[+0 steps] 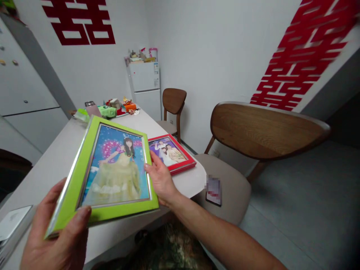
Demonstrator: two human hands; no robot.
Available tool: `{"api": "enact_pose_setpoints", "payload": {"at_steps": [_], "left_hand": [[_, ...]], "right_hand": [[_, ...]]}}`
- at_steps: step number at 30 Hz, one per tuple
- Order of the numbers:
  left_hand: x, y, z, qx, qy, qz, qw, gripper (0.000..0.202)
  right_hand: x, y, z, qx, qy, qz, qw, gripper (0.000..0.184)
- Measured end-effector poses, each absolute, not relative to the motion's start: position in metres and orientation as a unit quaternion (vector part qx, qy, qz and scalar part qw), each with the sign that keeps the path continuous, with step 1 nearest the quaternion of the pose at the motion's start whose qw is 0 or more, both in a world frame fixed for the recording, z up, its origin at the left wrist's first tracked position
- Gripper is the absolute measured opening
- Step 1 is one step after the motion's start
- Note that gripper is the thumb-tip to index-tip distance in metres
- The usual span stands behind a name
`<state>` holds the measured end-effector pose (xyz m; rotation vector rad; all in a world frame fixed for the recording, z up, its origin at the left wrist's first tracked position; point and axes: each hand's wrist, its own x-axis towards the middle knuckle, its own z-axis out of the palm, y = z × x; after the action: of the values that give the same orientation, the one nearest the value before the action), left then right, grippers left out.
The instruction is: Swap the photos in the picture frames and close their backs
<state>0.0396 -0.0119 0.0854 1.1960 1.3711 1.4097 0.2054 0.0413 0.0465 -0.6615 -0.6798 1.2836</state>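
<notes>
Nearest to me, the left hand point(56, 236) clamps the lower left corner of a green picture frame point(112, 168), thumb pressed flat on the front border and the other fingers tucked underneath. The right hand point(161, 180) takes the frame's right edge, thumb on the border and fingers curled behind it. Held by these 2 hands, the frame hangs tilted just above the near end of the white table point(56, 157), its photo facing up. A flat silver object point(14, 221) lies at the table's near left corner.

Just past the right hand, a red picture frame point(171, 152) lies flat near the table's right edge. Beside it stands a wooden chair point(264, 131) with a padded seat, and a small blurred item point(213, 189) rests on that seat.

Farther along, packets and boxes point(109, 108) crowd the table's far end. A 2nd chair point(173, 101) stands by a small white fridge point(144, 88) at the back wall. A red paper cutout point(81, 22) hangs above.
</notes>
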Motion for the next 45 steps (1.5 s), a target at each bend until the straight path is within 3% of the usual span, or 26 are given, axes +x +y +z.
{"api": "enact_pose_setpoints", "payload": {"at_steps": [8, 19, 33, 36, 41, 45], "left_hand": [[0.116, 0.044, 0.059, 0.505, 0.392, 0.494, 0.590, 0.061], [0.169, 0.073, 0.010, 0.639, 0.411, 0.437, 0.481, 0.048], [0.160, 0.063, -0.005, 0.633, 0.463, 0.406, 0.469, 0.058], [0.137, 0.070, -0.002, 0.688, 0.478, 0.377, 0.396, 0.055], [0.066, 0.120, 0.005, 0.763, 0.580, 0.280, 0.055, 0.046], [0.022, 0.155, 0.004, 0.760, 0.609, 0.226, 0.013, 0.038]], "right_hand": [[0.320, 0.083, 0.072, -0.554, -0.478, 0.423, 0.534, 0.030], [0.388, 0.112, 0.017, -0.662, -0.550, 0.272, 0.431, 0.036], [0.382, 0.104, 0.017, -0.727, -0.624, 0.127, 0.254, 0.032], [0.371, 0.108, 0.026, -0.719, -0.637, 0.092, 0.262, 0.038], [0.294, 0.112, 0.046, -0.608, -0.716, 0.102, 0.326, 0.038], [0.206, 0.118, 0.039, -0.575, -0.720, 0.221, 0.320, 0.043]]}}
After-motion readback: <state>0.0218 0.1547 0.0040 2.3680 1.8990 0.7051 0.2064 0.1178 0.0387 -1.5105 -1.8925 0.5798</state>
